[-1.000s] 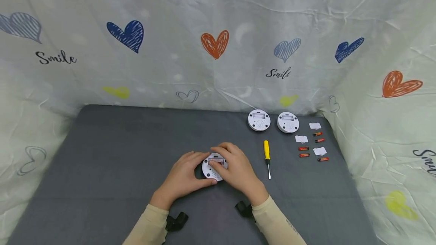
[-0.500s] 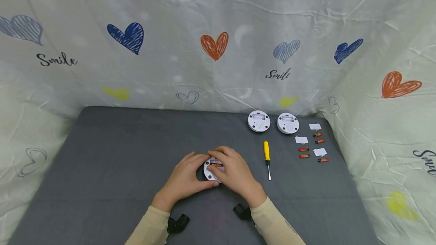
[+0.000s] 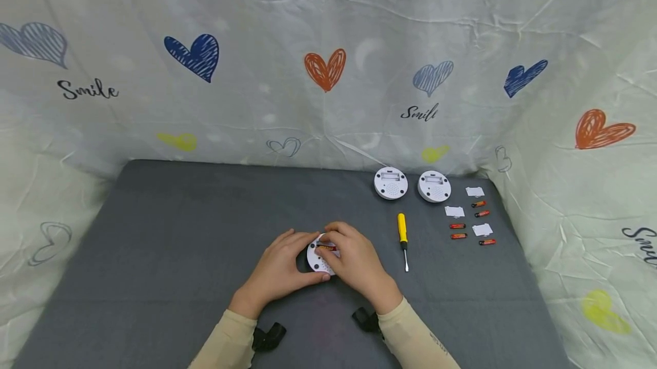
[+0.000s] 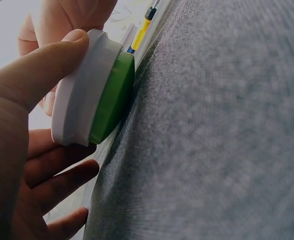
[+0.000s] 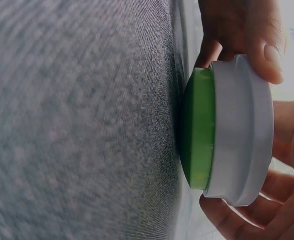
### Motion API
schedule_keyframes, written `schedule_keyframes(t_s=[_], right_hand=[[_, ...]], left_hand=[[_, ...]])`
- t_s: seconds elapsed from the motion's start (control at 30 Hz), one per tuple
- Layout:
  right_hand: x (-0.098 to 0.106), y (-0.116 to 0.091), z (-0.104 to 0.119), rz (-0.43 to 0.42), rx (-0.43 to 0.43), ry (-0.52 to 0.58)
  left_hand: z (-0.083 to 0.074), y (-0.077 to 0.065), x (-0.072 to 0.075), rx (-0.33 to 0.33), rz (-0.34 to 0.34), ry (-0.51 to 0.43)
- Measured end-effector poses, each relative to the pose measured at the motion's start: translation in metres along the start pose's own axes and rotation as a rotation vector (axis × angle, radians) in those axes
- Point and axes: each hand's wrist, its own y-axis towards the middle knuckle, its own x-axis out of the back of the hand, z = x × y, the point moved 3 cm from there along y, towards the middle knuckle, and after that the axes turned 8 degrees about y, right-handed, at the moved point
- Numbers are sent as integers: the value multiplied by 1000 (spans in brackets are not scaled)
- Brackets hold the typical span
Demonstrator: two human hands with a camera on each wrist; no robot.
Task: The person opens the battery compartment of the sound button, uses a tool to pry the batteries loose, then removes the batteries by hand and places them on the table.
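A round white and green battery device [image 3: 317,264] lies on the grey cloth, its white back with speaker holes facing up and its green side [image 4: 114,97] down. My left hand [image 3: 279,262] grips its rim, thumb at the near edge and fingers at the far left. My right hand [image 3: 357,260] pinches a red and black battery [image 3: 327,248] over the battery slot. Its thumb and forefinger cover part of the slot. In the right wrist view, the device's white side wall [image 5: 242,130] stands between the hands.
Two similar white devices [image 3: 390,183] [image 3: 434,186] stand at the back right, backs up. A yellow-handled screwdriver [image 3: 402,229] lies right of my right hand. Farther right are white battery covers [image 3: 454,211] and several loose batteries [image 3: 459,236]. A patterned curtain [image 3: 246,72] hangs behind.
The battery over the slot has come into clearer view, and the right hand's fingers have shifted slightly around it. The left hand keeps its grip on the device.
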Motion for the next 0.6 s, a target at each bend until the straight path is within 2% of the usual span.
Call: schedule_keyframes(t_s=[0.43,0.6], right_hand=[[-3,2,-2,-2,8,-36],[0,2,-3,-59,-13,-57]], left_hand=[[1,1,-1,1,-3,-6],[0,1,-2,11,-2,-5]])
